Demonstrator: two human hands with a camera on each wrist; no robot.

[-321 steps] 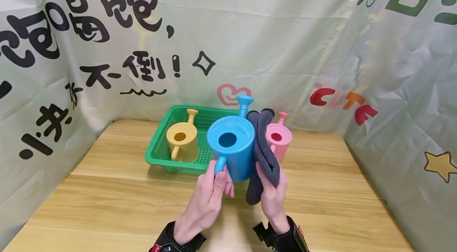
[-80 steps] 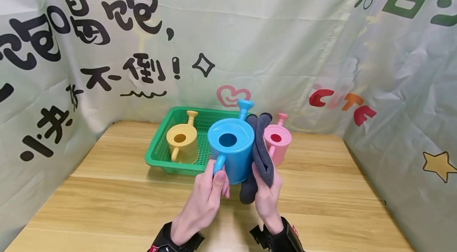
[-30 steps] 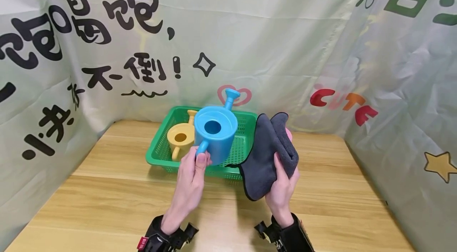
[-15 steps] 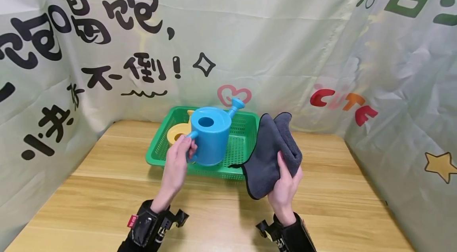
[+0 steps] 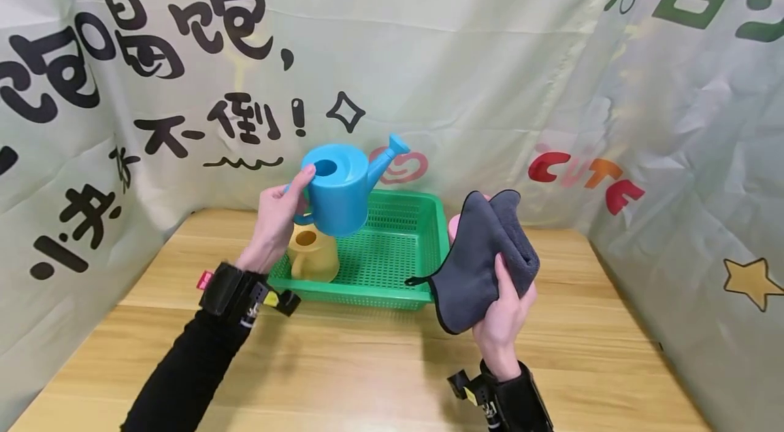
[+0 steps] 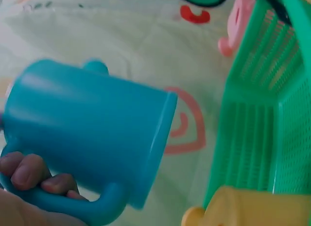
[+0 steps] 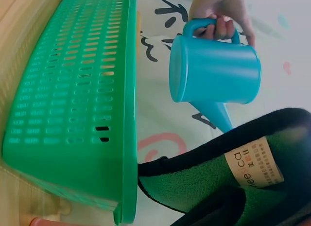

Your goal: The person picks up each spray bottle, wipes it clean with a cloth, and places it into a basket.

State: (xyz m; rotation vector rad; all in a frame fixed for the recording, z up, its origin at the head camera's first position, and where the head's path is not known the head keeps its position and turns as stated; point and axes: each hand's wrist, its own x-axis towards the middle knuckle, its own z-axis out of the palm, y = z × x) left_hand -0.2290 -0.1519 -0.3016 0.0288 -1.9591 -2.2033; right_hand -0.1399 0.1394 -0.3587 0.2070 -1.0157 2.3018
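Note:
My left hand (image 5: 277, 220) grips the handle of a blue watering can (image 5: 339, 197), fingers curled round it in the left wrist view. The can hangs over the left part of a green plastic basket (image 5: 435, 235), its spout pointing up and to the right. Below it, a yellow watering can (image 5: 318, 260) stands in the basket. My right hand (image 5: 505, 313) holds a folded dark grey cloth (image 5: 471, 275) to the right of the basket. A label (image 7: 255, 163) shows on the cloth in the right wrist view. Behind the cloth, a pink watering can (image 5: 453, 228) is mostly hidden.
The basket sits at the back of a wooden table (image 5: 367, 364). A pale printed curtain (image 5: 465, 78) with dark lettering encloses the table behind and on both sides. The yellow can takes up the basket's left end.
The blue can has parted from the cloth, gone left and up over the basket, and turned so its spout points right. My right hand has shifted right, with the cloth spread wider.

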